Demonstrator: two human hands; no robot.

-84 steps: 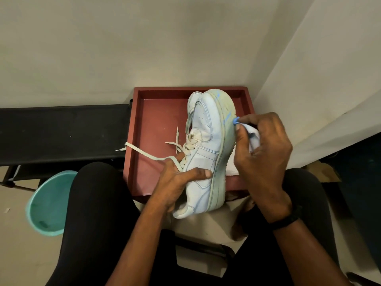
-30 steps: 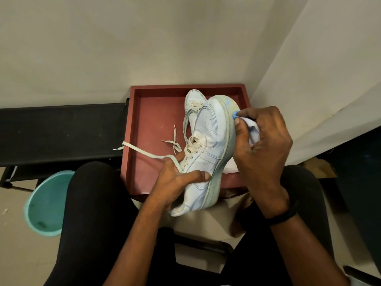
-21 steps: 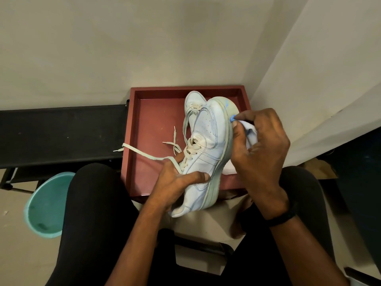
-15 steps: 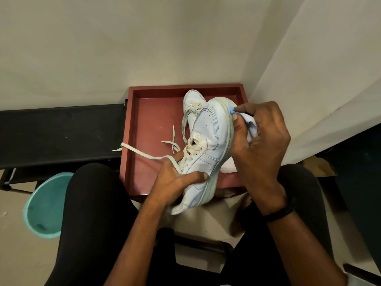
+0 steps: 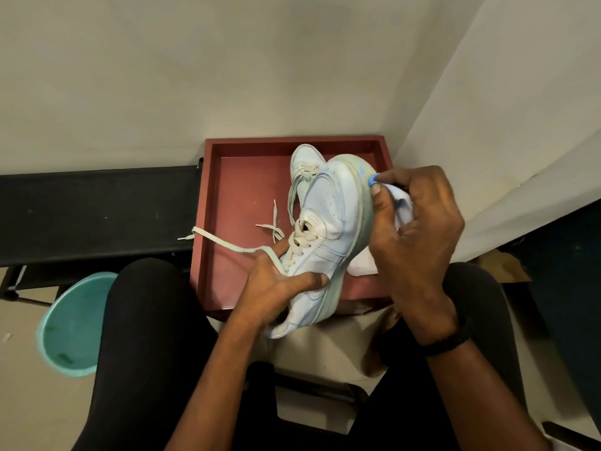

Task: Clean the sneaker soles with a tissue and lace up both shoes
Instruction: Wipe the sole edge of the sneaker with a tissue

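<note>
My left hand [image 5: 276, 288] grips a white sneaker [image 5: 328, 229] at its heel side and holds it tilted on its edge above the red tray [image 5: 227, 196]. Its sole rim faces right and carries blue marks near the toe. In my right hand [image 5: 413, 229] a white tissue [image 5: 401, 203] with a blue-stained tip is pinched and pressed against that rim at the toe. A second white sneaker [image 5: 304, 161] stands in the tray behind the first, mostly hidden. A loose lace [image 5: 227, 244] trails left over the tray edge.
A black bench [image 5: 97, 209] runs along the wall to the left of the tray. A teal bin [image 5: 68, 323] stands on the floor at lower left. White walls close in behind and to the right. My black-clad knees flank the tray.
My right hand with the tissue has slid along the sole rim toward the toe. The sneaker has tipped a little, showing more of its upper.
</note>
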